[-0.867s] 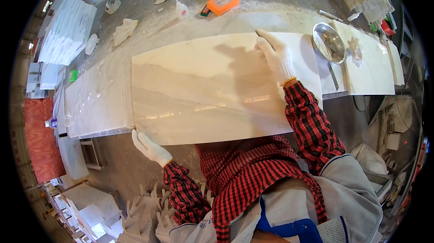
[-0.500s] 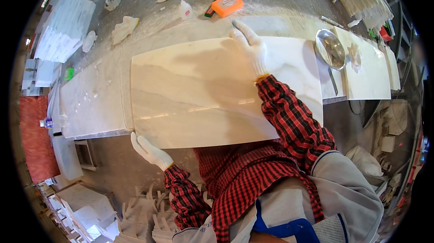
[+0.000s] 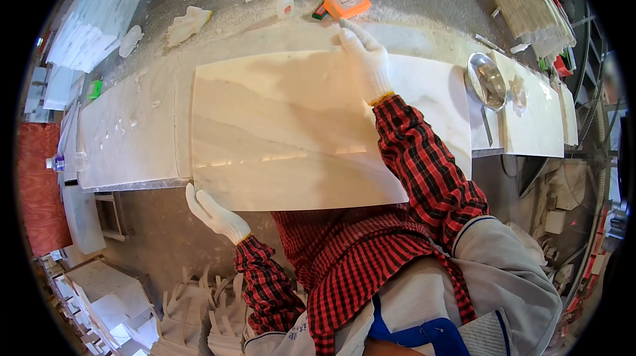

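Right hand (image 3: 366,64) outstretched across the far edge of the pale stone slab (image 3: 285,124), any grip impossible to tell, left hand (image 3: 218,215) loosely open beside its near left corner, slab already flat on the worktop (image 3: 129,137), edge handling seemingly unfinished

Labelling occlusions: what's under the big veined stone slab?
Pale stone surface shows beyond the left and far edges of the veined stone slab; whatever lies directly beneath is covered.
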Available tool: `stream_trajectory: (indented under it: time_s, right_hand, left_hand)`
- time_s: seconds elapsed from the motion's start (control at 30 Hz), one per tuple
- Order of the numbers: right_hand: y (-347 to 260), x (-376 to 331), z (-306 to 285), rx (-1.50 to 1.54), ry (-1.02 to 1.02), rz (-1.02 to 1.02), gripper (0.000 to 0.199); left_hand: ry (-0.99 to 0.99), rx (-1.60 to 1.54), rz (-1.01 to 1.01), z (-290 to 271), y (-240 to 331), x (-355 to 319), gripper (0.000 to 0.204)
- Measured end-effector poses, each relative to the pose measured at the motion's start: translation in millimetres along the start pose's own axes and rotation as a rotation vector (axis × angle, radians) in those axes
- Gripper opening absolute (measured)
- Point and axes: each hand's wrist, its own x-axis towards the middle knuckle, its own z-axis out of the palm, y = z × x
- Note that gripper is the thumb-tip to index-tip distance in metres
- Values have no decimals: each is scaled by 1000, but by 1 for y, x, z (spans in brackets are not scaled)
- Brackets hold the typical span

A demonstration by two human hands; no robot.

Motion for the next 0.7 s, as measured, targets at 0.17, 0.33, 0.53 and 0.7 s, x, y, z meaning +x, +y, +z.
stream_trajectory:
  time_s: [0.17, 0.33, 0.53, 0.7]
  right_hand:
    - [-11, -8, 19, 81, -107, 71, 40]
    - [-12, -5, -3, 363, -16, 114, 38]
    - [-23, 6, -93, -577, 177, -252, 37]
    - [-19, -5, -142, -603, 245, -288, 37]
  left_hand:
    - [4, 18, -20, 2, 9, -4, 47]
    - [2, 32, -4, -3, 1, 0, 47]
    - [-91, 539, 133, -20, 19, 4, 50]
    - [-320, 749, 595, -3, 68, 6, 50]
